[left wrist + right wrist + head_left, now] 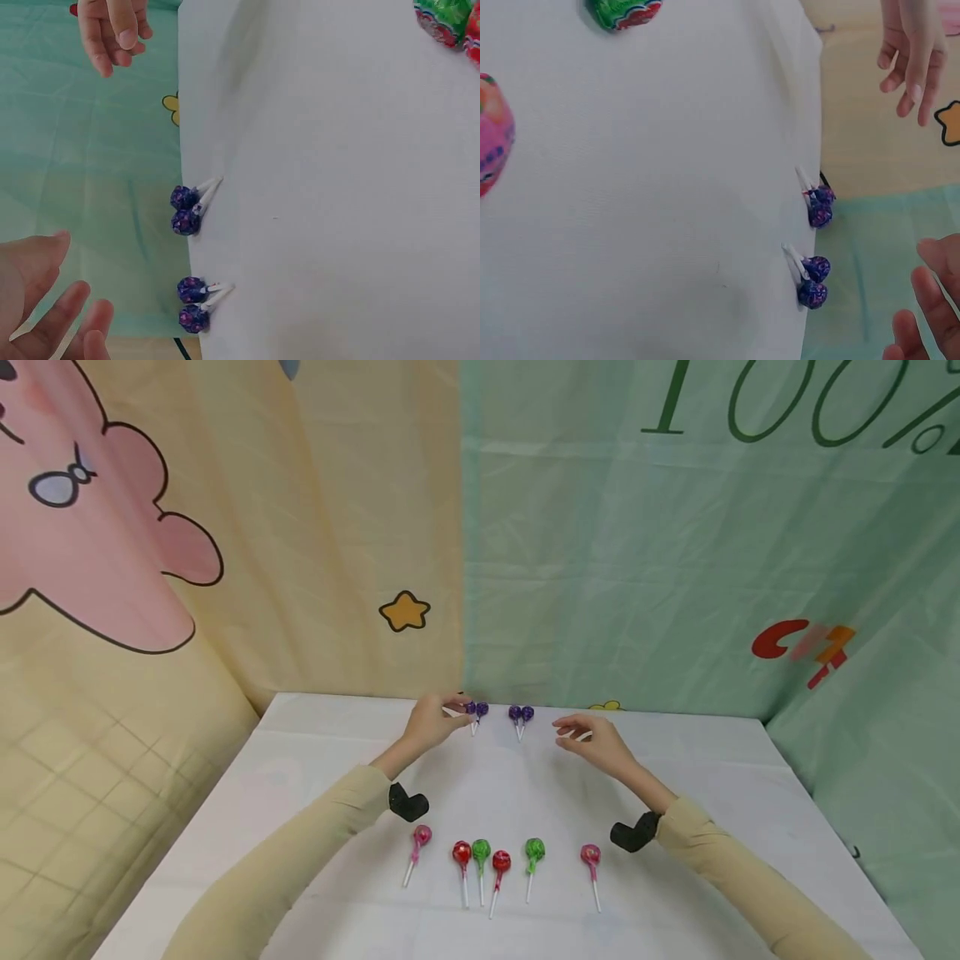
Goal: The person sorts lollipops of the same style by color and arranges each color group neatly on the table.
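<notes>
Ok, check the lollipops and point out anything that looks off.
Nothing looks spilled or broken. Slightly odd: four purple lollipops lie in two pairs right at the far edge of the table, well apart from the loose front row of pink, red and green ones.

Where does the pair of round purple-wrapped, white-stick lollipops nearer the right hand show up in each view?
Head: lollipop pair just right of and below centre.
Left wrist: lollipop pair left of centre, above the other purple pair.
Right wrist: lollipop pair right of centre, below the other purple pair.
Shared landmark: pale green fabric curtain beyond the white table's far edge.
</notes>
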Action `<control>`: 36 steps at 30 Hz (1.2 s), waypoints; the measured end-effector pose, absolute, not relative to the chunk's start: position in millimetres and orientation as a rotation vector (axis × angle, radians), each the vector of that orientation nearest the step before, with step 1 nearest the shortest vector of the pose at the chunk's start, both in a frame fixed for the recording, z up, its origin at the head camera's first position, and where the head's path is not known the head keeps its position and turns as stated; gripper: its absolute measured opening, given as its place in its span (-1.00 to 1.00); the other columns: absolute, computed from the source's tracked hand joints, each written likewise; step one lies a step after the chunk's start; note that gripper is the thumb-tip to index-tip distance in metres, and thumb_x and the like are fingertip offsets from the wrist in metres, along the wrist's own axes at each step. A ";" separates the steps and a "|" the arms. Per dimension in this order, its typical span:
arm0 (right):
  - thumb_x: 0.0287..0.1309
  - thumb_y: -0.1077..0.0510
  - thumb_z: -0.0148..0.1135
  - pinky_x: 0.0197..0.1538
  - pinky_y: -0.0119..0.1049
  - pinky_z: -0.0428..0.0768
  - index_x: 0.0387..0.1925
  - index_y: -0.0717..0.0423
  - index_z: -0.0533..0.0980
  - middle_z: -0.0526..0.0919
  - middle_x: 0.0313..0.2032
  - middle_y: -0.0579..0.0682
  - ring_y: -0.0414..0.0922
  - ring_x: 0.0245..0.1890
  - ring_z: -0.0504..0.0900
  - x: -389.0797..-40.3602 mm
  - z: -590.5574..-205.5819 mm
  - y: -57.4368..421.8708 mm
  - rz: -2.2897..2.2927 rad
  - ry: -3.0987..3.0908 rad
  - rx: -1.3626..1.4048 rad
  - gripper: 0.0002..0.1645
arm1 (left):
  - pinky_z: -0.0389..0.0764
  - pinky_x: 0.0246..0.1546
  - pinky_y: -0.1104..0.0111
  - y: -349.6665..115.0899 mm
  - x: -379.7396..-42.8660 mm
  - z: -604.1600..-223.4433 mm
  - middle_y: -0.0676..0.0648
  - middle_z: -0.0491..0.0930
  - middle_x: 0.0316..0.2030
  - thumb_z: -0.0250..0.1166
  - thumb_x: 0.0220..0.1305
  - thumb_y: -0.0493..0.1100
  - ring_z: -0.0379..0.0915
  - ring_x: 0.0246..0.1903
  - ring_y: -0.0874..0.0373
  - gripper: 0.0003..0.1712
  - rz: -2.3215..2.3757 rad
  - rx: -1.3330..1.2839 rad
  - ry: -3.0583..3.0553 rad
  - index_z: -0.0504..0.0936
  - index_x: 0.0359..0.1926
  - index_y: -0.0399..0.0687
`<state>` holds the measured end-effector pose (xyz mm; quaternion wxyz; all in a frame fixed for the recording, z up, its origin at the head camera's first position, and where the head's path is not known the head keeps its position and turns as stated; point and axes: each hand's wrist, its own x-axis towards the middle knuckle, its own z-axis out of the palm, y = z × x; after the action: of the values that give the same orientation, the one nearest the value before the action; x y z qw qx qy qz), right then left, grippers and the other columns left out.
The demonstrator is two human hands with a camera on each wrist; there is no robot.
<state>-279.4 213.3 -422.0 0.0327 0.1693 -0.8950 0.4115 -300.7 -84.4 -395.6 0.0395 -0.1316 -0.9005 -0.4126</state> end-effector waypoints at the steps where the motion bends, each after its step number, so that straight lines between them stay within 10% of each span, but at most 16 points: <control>1: 0.19 0.17 0.28 -0.15 -0.24 0.57 0.00 0.13 0.60 0.71 -0.13 0.14 -0.05 -0.21 0.61 -276.3 -422.8 214.9 1.264 -2.755 0.530 -0.67 | 0.60 -0.28 0.27 -86.4 -296.9 -396.8 -0.19 0.71 -0.14 0.39 0.16 -0.14 0.65 -0.30 -0.02 -0.62 -1.266 -0.405 -2.759 0.66 0.01 -0.14; 36: 0.11 0.13 0.35 -0.29 -0.43 0.54 -0.09 0.16 0.61 0.70 -0.27 0.00 -0.38 -0.38 0.53 -181.0 -471.2 265.0 1.338 -2.823 0.635 -0.67 | 0.49 -0.32 0.41 -160.3 -194.3 -450.2 -0.20 0.69 -0.13 0.42 0.11 -0.17 0.53 -0.27 0.14 -0.60 -1.450 -0.388 -2.905 0.65 -0.01 -0.19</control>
<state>-181.0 265.0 -471.2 -0.0232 0.1991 -0.8853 0.4195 -194.3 -160.3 -450.2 -0.0643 -0.1183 -0.8866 -0.4425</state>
